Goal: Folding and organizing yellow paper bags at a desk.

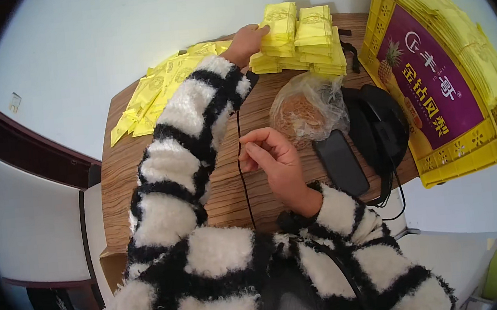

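Packets [315, 35] stacked beyond the clear plastic bag, left hand at their edge

Two piles of yellow packets stand side by side on the wood-grain table [224, 178], just beyond the clear plastic bag [333, 95], which holds tangled tan strands [302, 119]. The left hand [247, 43], past the bag and to its left, touches the near pile's left edge with its fingertips; whether they grip it I cannot tell. The right hand [278, 163] is just below and left of the bag, fingers curled and thumb close to the index finger; whether anything thin is pinched there I cannot tell. A black cord [247, 191] runs beside its fingertips. Farther left of the bag, more flat yellow packets [142, 105] overlap in a spread. Below the bag's right side lies a dark phone [341, 163]; right of the bag are a black item [380, 121] and, farther off, a yellow crate [464, 161].
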Demonstrator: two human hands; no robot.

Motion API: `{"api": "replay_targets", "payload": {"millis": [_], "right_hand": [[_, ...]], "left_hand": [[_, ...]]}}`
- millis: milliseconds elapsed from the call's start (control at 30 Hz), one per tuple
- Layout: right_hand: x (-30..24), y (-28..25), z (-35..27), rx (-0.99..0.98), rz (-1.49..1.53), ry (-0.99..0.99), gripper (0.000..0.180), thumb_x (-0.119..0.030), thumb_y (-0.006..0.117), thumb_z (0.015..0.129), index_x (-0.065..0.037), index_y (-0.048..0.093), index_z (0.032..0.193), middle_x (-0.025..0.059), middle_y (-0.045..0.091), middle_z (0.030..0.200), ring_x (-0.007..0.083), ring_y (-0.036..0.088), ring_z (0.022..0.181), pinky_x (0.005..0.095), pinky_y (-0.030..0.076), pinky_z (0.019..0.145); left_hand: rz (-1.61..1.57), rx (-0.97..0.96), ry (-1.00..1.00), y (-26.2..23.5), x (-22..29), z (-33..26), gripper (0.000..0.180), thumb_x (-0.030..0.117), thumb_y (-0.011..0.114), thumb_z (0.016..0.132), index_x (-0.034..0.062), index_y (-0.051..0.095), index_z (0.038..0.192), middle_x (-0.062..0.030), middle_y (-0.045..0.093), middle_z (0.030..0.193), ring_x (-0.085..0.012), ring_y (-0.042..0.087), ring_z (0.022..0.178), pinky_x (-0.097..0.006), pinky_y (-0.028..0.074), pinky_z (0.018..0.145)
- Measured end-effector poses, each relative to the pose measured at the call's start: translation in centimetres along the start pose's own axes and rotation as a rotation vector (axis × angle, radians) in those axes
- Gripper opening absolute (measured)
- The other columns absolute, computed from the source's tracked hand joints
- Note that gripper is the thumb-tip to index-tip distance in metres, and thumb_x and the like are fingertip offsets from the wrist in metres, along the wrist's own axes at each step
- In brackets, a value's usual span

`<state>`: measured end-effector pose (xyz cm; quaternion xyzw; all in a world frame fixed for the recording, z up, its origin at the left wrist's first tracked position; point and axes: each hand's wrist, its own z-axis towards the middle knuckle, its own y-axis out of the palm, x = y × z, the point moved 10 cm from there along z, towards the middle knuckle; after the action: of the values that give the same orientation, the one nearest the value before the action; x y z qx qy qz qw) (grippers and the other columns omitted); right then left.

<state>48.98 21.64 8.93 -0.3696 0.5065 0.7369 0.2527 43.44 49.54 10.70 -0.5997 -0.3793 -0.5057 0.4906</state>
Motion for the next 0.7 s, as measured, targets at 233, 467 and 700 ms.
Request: {"api": "replay_targets", "payload": {"millis": [233,467,700], "right_hand": [[1.0,1.7,-2.0,-0.016,-0.014,0.021,0.013,-0.009,0.052,0.097,-0.005,0.059,0.106,0.0029,0.063,0.085,0.0072,0.056,0.071,0.0214,0.046,0.066],[3.1,4.1,-4.2,-0.005,-0.057,0.064,0.013,-0.009,0.053,0.096,-0.005,0.060,0.106,0.0029,0.063,0.084,0.0071,0.055,0.069,0.0213,0.045,0.064],[5.7,7.1,-6.6,-0.026,-0.119,0.062,0.013,-0.010,0.054,0.096,-0.005,0.061,0.106,0.0023,0.063,0.083,0.0070,0.054,0.068,0.0210,0.044,0.062]], "left_hand": [[-0.126,-0.004,0.015,-4.9,0.1,-8.6,0.040,0.028,0.055,0.096,0.0023,0.053,0.128,-0.0070,0.062,0.111,-0.0153,0.057,0.100,-0.029,0.048,0.087],[-0.107,0.205,-0.036,-15.7,-2.5,-24.6,0.040,0.026,0.053,0.098,0.0025,0.051,0.130,-0.0082,0.062,0.116,-0.0168,0.058,0.106,-0.030,0.049,0.090],[-0.198,0.549,-0.089,-24.3,-9.5,-38.5,0.037,0.024,0.054,0.098,0.0020,0.053,0.127,-0.0093,0.063,0.115,-0.0171,0.060,0.103,-0.029,0.049,0.089]]}}
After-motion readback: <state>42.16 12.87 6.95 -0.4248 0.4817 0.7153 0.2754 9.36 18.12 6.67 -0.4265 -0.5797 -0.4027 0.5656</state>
